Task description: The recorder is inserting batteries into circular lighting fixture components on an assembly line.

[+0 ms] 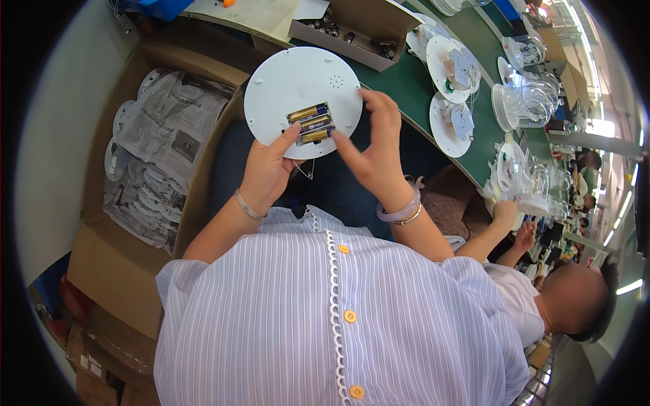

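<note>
A white round base plate [271,78] is held up in front of my body, its battery compartment facing me. Three gold-and-black batteries [308,112] lie side by side in that compartment. My left hand [267,169] grips the plate's lower left edge, with the thumb on top by the batteries and the other fingers hidden beneath. At the plate's right side is my right hand [378,149], fingers spread apart. Its thumb tip is at the right end of the lowest battery, and its fingertips are near the plate's edge. A thin wire loop [305,170] hangs below the plate.
On the left stands a cardboard box [128,274] with newspaper [179,101] over stacked white plates. An open carton of batteries [365,34] is on the green table [413,95]. More plates with circuit boards [450,125] and clear domes [521,105] lie rightward, near a co-worker [514,298].
</note>
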Demonstrator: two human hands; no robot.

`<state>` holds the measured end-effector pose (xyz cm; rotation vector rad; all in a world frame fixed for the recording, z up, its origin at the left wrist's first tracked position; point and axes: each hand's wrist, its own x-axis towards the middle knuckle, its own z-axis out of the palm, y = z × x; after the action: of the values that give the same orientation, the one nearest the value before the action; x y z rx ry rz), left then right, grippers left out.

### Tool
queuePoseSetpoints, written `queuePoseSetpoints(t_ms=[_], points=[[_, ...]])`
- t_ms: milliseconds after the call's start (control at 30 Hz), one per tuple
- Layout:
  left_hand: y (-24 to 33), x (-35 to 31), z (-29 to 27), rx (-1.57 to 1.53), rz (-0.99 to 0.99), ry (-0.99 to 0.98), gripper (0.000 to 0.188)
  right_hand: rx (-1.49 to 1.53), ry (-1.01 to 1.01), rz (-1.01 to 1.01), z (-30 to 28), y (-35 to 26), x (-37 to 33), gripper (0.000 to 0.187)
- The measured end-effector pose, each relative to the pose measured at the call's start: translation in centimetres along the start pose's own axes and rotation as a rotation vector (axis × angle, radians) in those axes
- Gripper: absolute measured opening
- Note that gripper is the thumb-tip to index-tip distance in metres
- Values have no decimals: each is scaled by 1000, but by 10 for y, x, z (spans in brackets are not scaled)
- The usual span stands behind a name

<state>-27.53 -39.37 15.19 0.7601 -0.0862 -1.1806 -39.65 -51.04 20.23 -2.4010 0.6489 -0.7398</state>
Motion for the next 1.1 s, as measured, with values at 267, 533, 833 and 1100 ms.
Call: queuePoseSetpoints(t_ms=[267, 533, 833, 1100], points=[[-4, 0, 1, 1, 20, -20, 33, 1019, -215, 622, 8, 12, -3, 43], [-6, -2, 0, 85, 48, 26, 32, 663, -198, 548, 20, 17, -4, 39], [11, 5, -4, 2, 31, -36, 34, 930, -238, 567, 19, 19, 7, 59], [32, -9, 0, -325, 10, -236, 38, 1075, -697, 266, 47, -6, -19, 44]])
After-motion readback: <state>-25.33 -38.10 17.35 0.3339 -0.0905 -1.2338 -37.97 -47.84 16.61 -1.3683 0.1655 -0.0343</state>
